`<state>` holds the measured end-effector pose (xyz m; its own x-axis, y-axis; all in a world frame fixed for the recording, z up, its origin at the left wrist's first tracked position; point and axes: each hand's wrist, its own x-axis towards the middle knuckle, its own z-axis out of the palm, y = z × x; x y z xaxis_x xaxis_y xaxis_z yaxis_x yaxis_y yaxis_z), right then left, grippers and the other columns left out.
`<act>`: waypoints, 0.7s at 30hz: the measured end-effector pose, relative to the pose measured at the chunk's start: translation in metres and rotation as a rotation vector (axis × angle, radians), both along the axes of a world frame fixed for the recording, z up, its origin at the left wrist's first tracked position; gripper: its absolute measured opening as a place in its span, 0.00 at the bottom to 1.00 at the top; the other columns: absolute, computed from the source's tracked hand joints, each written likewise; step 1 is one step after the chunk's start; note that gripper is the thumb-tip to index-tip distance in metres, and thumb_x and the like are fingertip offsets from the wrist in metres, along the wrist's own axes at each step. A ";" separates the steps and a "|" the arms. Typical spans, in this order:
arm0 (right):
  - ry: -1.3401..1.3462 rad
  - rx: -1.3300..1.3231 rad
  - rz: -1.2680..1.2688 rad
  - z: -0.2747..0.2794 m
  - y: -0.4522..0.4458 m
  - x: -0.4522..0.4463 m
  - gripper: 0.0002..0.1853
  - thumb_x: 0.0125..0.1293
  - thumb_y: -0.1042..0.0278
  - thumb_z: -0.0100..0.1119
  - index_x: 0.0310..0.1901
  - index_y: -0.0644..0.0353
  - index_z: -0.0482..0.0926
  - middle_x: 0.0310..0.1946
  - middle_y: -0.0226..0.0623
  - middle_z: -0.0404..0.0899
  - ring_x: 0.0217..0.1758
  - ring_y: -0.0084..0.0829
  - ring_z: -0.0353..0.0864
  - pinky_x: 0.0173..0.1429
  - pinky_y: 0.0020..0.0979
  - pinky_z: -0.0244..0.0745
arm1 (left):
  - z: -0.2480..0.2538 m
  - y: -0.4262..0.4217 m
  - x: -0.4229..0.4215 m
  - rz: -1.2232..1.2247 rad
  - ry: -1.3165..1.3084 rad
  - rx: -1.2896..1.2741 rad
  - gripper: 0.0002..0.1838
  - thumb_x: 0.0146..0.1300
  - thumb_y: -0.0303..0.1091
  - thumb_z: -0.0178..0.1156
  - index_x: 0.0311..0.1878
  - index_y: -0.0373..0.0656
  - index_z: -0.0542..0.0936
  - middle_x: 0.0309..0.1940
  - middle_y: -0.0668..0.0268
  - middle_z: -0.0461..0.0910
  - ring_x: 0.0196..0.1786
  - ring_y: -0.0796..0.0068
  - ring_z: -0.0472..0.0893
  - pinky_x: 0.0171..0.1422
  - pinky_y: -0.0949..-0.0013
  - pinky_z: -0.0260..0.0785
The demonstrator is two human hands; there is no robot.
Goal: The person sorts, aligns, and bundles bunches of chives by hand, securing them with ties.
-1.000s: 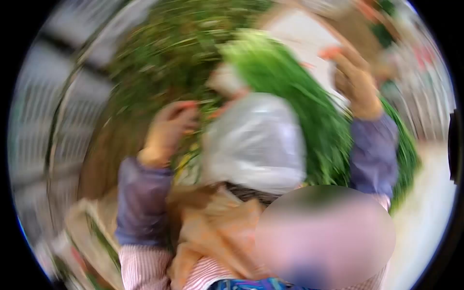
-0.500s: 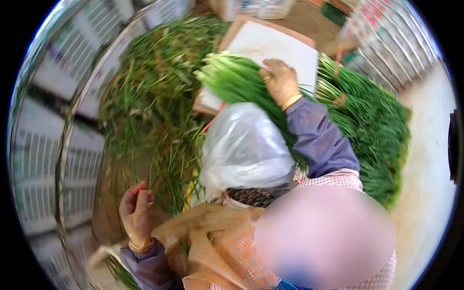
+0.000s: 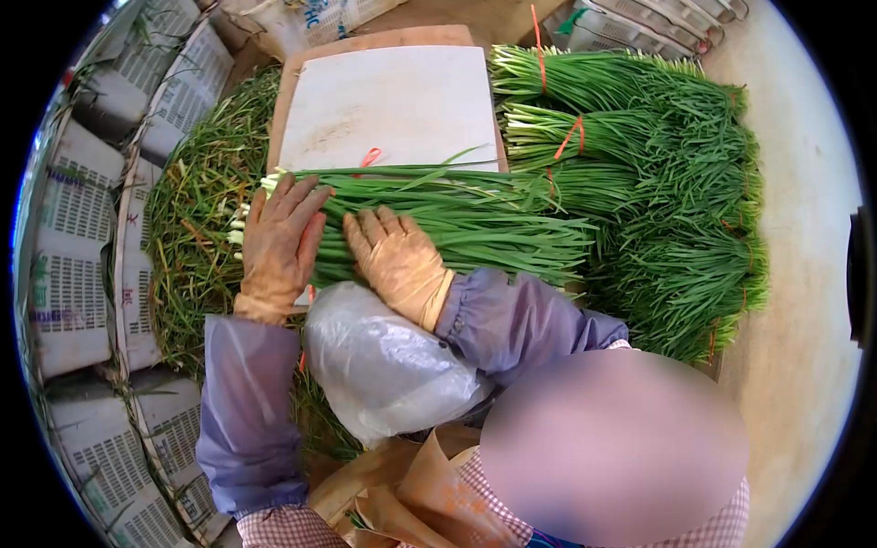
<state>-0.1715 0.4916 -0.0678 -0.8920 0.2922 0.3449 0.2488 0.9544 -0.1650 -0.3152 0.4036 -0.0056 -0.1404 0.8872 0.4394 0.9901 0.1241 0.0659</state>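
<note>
Long green leafy stalks [image 3: 493,219] lie loose across the lower part of a white board [image 3: 393,100], their pale ends at the left. My left hand [image 3: 281,237] rests flat on the stalks near those pale ends, fingers spread a little. Just to its right, my right hand [image 3: 393,256] lies on the middle of the stalks, palm down with fingers apart. Both hands wear thin, yellowish gloves. A red tie [image 3: 369,159] shows at the stalks' upper edge. Below the hands sits a clear plastic bag [image 3: 388,365].
Tied green bunches [image 3: 658,183] with red bands are stacked at the right. Loose trimmings [image 3: 196,228] are heaped at the left, beside white slatted crates [image 3: 78,256]. A pale wall or ledge [image 3: 767,365] runs down the right side. More crates [image 3: 630,27] stand at the top right.
My left hand has moved up from the lower left onto the stalks. My right hand has shifted left and down along them. The stalks now lie crosswise, and the view has turned.
</note>
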 end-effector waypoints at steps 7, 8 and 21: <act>0.036 -0.295 0.103 0.021 0.020 0.059 0.26 0.51 0.68 0.62 0.54 0.64 0.70 0.50 0.45 0.73 0.53 0.43 0.73 0.55 0.40 0.70 | -0.038 0.014 -0.016 0.010 -0.166 -0.117 0.13 0.58 0.30 0.56 0.47 0.50 0.80 0.43 0.66 0.78 0.55 0.60 0.73 0.66 0.52 0.54; 0.094 -0.419 0.168 0.021 0.036 0.073 0.23 0.54 0.68 0.60 0.53 0.62 0.72 0.47 0.44 0.75 0.52 0.41 0.74 0.55 0.38 0.70 | -0.034 0.013 -0.014 0.028 -0.116 -0.153 0.12 0.58 0.31 0.56 0.46 0.51 0.80 0.42 0.66 0.78 0.55 0.61 0.73 0.67 0.50 0.52; -0.091 0.011 0.230 0.004 0.100 0.024 0.23 0.60 0.54 0.56 0.53 0.59 0.73 0.38 0.40 0.77 0.46 0.39 0.76 0.62 0.46 0.63 | -0.030 0.014 -0.011 -0.031 -0.125 -0.085 0.08 0.54 0.32 0.59 0.37 0.45 0.82 0.35 0.63 0.77 0.42 0.61 0.74 0.47 0.59 0.67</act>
<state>-0.1477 0.5918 -0.0639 -0.9621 0.0745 0.2622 0.0380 0.9892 -0.1414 -0.3260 0.4180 -0.0353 -0.1616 0.9254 0.3429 0.9782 0.1043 0.1794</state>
